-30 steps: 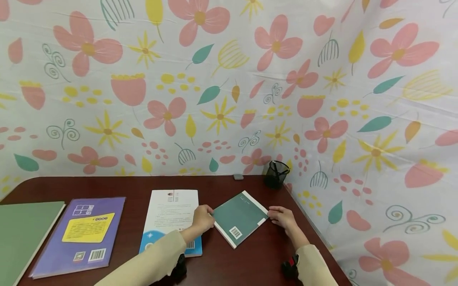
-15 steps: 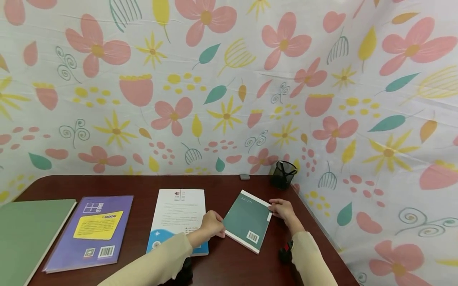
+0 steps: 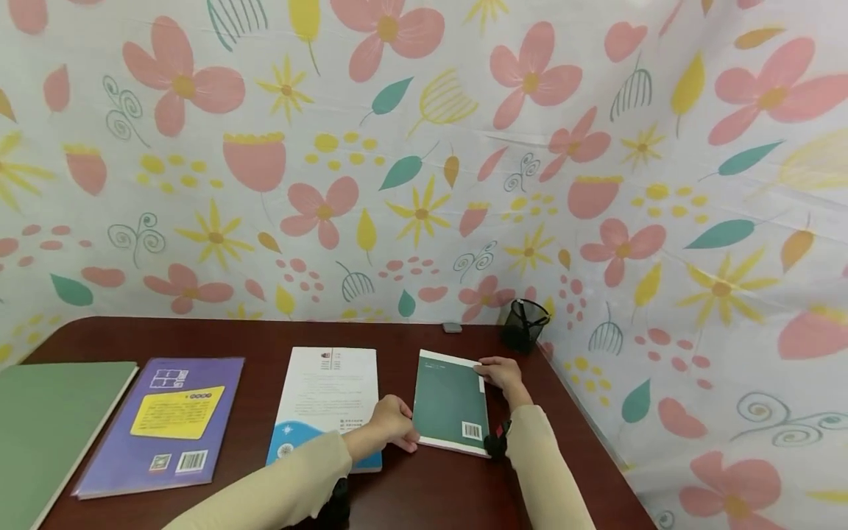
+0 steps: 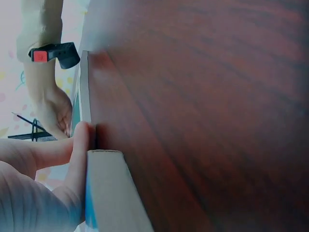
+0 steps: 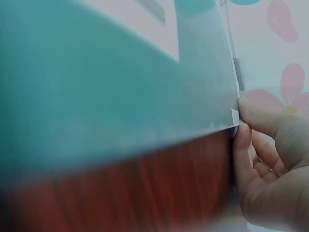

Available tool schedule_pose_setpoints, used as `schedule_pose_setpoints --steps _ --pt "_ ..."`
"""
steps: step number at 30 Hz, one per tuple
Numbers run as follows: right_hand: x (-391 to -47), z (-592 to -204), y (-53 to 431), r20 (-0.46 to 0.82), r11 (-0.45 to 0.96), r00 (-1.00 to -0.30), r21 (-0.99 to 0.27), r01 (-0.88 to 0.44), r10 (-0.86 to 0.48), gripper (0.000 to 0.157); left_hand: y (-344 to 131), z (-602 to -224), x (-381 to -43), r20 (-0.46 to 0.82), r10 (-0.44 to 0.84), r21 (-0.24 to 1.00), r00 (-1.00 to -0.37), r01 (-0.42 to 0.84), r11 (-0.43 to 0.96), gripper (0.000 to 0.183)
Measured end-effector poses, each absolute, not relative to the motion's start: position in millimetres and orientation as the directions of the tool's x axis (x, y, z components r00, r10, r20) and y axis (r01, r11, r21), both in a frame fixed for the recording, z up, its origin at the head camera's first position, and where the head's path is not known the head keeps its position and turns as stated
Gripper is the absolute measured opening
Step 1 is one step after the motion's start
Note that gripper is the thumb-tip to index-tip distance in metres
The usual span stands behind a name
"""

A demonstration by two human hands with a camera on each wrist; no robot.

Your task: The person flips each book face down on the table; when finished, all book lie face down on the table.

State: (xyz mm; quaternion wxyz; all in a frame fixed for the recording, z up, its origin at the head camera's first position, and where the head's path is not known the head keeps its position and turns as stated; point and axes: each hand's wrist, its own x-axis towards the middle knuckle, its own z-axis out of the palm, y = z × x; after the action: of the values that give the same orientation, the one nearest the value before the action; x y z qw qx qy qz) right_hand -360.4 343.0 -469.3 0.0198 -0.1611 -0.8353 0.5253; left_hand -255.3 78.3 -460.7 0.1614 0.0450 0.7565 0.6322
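Note:
A thin teal book with white bands along two ends and a barcode lies on the dark wood table, nearly square to me. My right hand pinches its right edge near the far corner; thumb and fingertips meet at that corner in the right wrist view. At the near left corner is my left hand, fingers extended, fingertips right at the book's edge. The left wrist view shows this left hand between the teal book's edge and a thicker white-and-blue book.
The white-and-blue book lies just left, partly under my left forearm. Farther left are a purple book with a yellow panel and a large green book. A black mesh pen holder and small grey block stand at the back.
The teal book has turned from a diagonal position to nearly straight and shifted left over the last half second. My right hand has moved left with it; the left hand stays by its near corner.

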Motion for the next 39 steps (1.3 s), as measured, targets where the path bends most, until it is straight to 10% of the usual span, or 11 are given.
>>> schedule_pose_setpoints --steps 39 --pt "-359 -473 310 -0.111 0.533 -0.972 -0.82 0.207 0.208 0.034 64 -461 -241 -0.124 0.357 0.971 -0.926 -0.04 0.234 0.03"
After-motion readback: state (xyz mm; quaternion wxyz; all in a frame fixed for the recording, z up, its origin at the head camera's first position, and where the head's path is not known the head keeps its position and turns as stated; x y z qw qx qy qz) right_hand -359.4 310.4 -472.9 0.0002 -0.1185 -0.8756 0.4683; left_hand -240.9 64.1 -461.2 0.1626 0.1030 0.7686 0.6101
